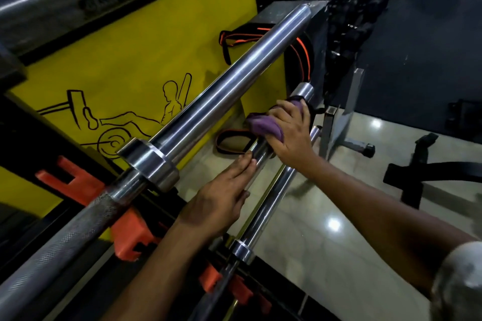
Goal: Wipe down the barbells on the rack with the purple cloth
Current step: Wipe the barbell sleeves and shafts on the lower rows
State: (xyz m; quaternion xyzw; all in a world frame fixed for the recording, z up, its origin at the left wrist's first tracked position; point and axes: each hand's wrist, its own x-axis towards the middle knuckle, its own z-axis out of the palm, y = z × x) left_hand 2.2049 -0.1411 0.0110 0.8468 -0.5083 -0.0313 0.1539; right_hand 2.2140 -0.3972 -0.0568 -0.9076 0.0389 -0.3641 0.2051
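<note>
Tiles (326, 250) gleam below a yellow wall (146, 60); right hand (289, 133) grips purple cloth (263, 126), left hand (221, 195) flat on barbell (305, 91).

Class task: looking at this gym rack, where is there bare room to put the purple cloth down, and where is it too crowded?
Free: glossy floor between the lowest barbell and the black bench base. Crowded: the middle sleeve, where the right hand presses the purple cloth and the left hand rests.

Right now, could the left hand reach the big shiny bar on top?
Probably yes. The left hand lies flat on the middle barbell, just below the top barbell's sleeve. Nothing sits between them, so it looks free to lift up onto it.
</note>
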